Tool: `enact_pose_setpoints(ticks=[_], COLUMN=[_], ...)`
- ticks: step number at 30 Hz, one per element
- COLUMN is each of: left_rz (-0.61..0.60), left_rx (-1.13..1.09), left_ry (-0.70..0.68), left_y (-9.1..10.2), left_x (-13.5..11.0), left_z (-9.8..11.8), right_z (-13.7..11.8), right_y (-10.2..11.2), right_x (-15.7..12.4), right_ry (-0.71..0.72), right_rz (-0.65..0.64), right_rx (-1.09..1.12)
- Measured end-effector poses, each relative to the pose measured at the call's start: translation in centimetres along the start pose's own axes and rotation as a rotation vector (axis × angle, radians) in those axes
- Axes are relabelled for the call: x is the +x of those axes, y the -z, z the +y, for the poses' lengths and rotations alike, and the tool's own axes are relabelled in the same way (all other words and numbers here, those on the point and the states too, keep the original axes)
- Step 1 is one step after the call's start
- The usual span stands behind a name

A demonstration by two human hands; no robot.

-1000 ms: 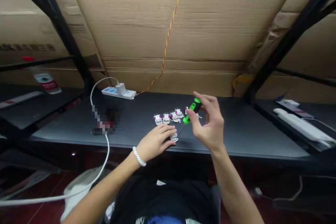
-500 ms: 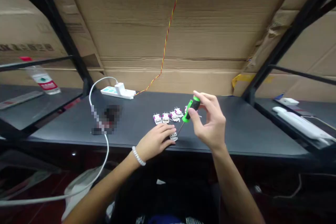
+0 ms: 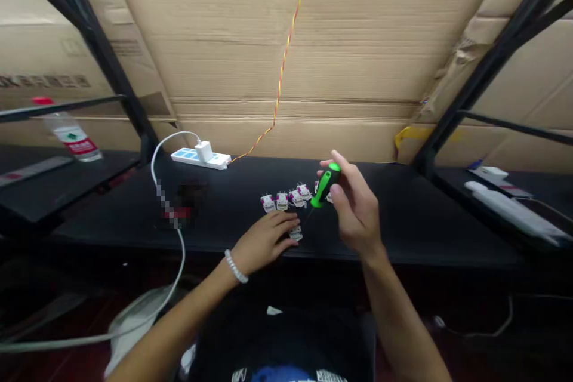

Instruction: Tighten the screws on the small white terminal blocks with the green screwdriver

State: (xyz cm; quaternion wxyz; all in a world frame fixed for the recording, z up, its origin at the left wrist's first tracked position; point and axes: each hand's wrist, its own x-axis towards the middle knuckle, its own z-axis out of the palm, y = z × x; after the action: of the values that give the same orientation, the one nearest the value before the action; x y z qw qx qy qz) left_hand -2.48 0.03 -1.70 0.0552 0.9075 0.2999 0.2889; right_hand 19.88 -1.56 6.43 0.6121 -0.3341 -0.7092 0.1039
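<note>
My right hand [image 3: 356, 209] is closed round a green and black screwdriver [image 3: 324, 185], tilted with its thin shaft pointing down-left at a small white part [image 3: 295, 233] on the black table [image 3: 425, 221]. My left hand [image 3: 264, 242], with a white bead bracelet at the wrist, lies over that part with fingers curled, pinning it at the table's near edge. Just behind, a row of several small white and purple parts [image 3: 286, 199] lies on the table.
A white power strip [image 3: 197, 158] with a plugged charger and white cable [image 3: 170, 250] lies at the back left. A red-yellow wire [image 3: 282, 71] hangs down the cardboard wall. A water bottle [image 3: 67, 131] stands on the left shelf; white items [image 3: 510, 206] lie on the right shelf.
My right hand's fingers have closed more tightly round the screwdriver handle. The left hand stays on the small part. The picture has grown darker.
</note>
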Motion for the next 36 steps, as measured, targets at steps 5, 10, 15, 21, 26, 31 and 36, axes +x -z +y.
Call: enact_pose_setpoints(ticks=[5,10,15,21,26,31,36], left_rz=[0.000,-0.003,-0.004,-0.002,-0.001,-0.005,-0.012], left_rx=[-0.002,0.004,0.008,0.003,-0.003,-0.007,-0.013], left_ry=[-0.002,0.009,0.001,0.013,0.015,0.019,0.021], left_y=[0.1,0.0,0.0,0.1,0.1,0.1,0.1], left_x=[0.0,0.0,0.0,0.0,0.0,0.0,-0.1], left_z=[0.1,-0.1,-0.1,0.1,0.0,0.0,0.0], right_z=[0.0,-0.6,-0.4,-0.8,-0.6,-0.6,-1.2], right_y=[-0.1,-0.2,0.0,-0.1,-0.1,-0.1,-0.4], right_x=[-0.2,0.3,0.2,0.2,0.2,0.0,0.1], right_ry=[-0.009,0.108,0.044,0.080,0.048,0.036,0.090], right_rz=[0.039,0.165,0.044,0.106,0.064,0.026,0.130], right_rx=[0.036,-0.197,-0.086,-0.149,-0.140,-0.060,-0.228])
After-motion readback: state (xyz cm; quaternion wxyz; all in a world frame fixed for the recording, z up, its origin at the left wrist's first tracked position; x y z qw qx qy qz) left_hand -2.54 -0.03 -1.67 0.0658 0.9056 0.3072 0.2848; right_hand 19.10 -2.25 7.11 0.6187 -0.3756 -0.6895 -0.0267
